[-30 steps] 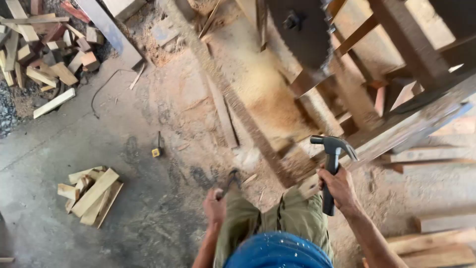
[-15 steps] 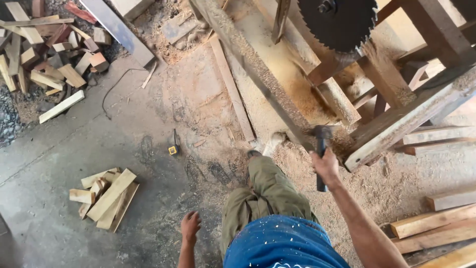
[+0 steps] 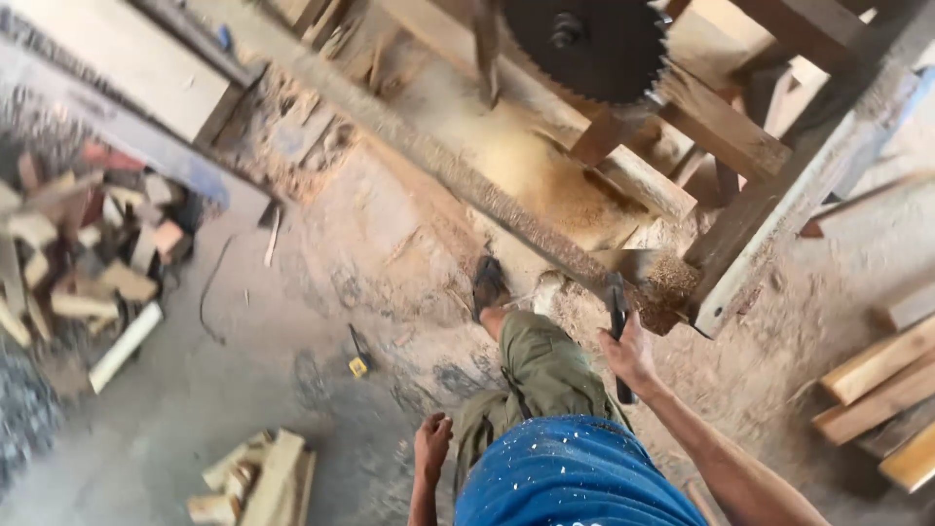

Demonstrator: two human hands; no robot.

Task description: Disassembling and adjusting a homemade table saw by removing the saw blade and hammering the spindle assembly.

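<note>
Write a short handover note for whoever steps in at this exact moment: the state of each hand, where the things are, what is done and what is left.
Right hand: gripped round the handle of a claw hammer, head up, held beside the right thigh.
Left hand: empty, fingers loosely curled, hanging at the left side.
Position: mid-stride on the sawdust-strewn floor, facing the wooden saw bench with its circular saw blade.
Nearby: a pile of wood offcuts by the left hand, stacked planks on the right.
Done: hammer in hand.
Left: nothing is hammered yet; the hammer touches no wood.
</note>
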